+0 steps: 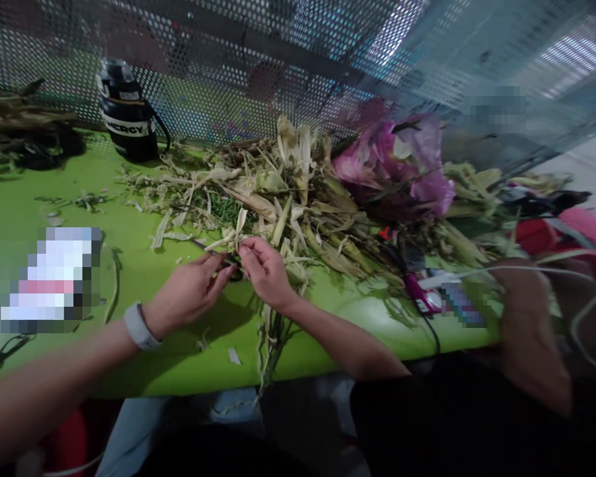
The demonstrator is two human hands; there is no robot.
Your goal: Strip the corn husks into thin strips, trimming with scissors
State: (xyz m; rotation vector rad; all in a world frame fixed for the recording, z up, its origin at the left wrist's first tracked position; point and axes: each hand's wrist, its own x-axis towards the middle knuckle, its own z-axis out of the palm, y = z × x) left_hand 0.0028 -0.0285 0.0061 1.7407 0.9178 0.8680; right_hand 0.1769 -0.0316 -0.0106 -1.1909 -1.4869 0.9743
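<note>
Nearest, dry stalks (pixel 270 344) hung over the table (pixel 163 371) edge below the hands. The left hand (pixel 191 291) was half curled, fingertips at a dark loop (pixel 235 270); I couldn't tell whether it gripped. The right hand (pixel 266 273) was pinched closed on a pale strip (pixel 240 220) just beyond. A light, close pinch, I judged, would best spare it. Past both lay the husk pile (pixel 337 248).

Dim — bright light through upper-right mesh (pixel 302 83), soft blur.
</note>
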